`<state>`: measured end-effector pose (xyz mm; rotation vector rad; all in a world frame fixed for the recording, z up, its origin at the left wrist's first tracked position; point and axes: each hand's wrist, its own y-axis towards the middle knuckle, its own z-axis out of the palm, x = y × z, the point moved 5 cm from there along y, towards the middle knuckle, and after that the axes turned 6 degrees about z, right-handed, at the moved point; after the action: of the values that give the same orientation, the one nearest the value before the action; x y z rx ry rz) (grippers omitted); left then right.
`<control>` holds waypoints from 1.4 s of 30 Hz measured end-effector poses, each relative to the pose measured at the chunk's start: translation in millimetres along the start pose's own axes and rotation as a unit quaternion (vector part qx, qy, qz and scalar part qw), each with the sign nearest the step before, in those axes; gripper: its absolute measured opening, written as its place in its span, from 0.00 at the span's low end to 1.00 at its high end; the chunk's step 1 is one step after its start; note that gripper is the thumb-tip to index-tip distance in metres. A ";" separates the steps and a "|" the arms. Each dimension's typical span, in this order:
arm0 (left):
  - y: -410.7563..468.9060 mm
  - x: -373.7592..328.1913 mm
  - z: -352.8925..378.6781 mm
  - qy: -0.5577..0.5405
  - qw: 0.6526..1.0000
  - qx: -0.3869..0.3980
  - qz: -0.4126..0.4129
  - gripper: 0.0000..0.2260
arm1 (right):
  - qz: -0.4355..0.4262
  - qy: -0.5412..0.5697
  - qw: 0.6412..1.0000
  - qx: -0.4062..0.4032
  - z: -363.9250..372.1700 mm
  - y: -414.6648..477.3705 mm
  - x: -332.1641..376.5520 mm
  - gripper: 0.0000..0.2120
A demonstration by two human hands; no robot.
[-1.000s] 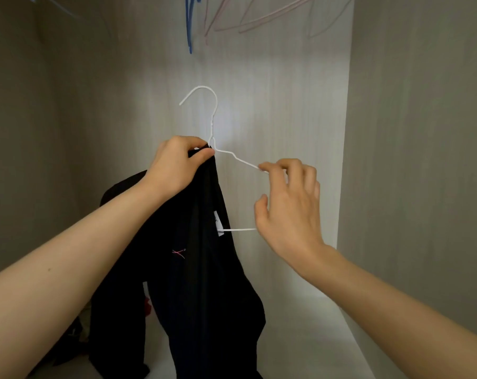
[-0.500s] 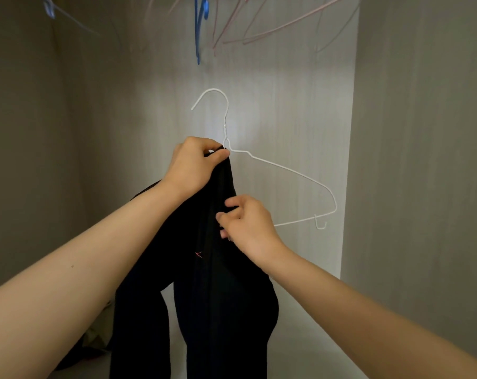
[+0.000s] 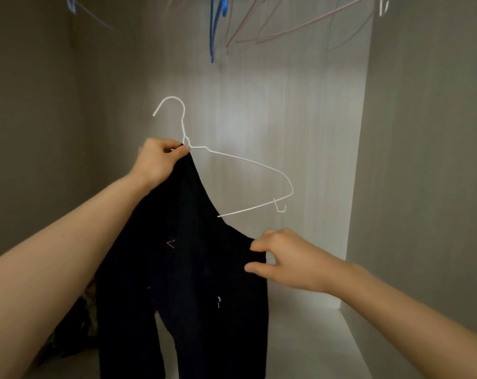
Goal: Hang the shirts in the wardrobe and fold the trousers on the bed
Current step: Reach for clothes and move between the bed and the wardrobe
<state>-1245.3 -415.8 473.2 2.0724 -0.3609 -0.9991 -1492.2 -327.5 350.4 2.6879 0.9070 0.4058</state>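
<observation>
A white wire hanger [image 3: 242, 160] is held up inside the wardrobe, hook pointing left. My left hand [image 3: 159, 161] grips its neck together with the top of a black shirt [image 3: 193, 269] that drapes down from it. The hanger's right arm and lower bar stick out bare to the right. My right hand [image 3: 289, 259] pinches the shirt's right edge below the hanger and pulls it out to the right.
Blue [image 3: 215, 26] and pink [image 3: 286, 26] hangers dangle overhead. The pale back wall [image 3: 300, 105] and right side panel [image 3: 423, 160] close in the space. A dark heap of clothes [image 3: 75, 332] lies at the lower left on the white wardrobe floor [image 3: 314, 346].
My right hand let go of the hanger's right arm, took hold of the black shirt near the middle, then moved down and right, drawing the cloth outward. My left hand kept its grip.
</observation>
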 end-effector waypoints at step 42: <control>-32.8 -19.9 -11.5 0.174 0.964 0.050 0.193 0.09 | 0.179 -0.159 0.953 -0.183 -163.3 27.9 -80.0 0.04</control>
<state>-1252.1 -377.6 463.3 2.1084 -0.6107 -0.3836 -1594.8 -371.2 496.7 2.4613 0.2226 0.1786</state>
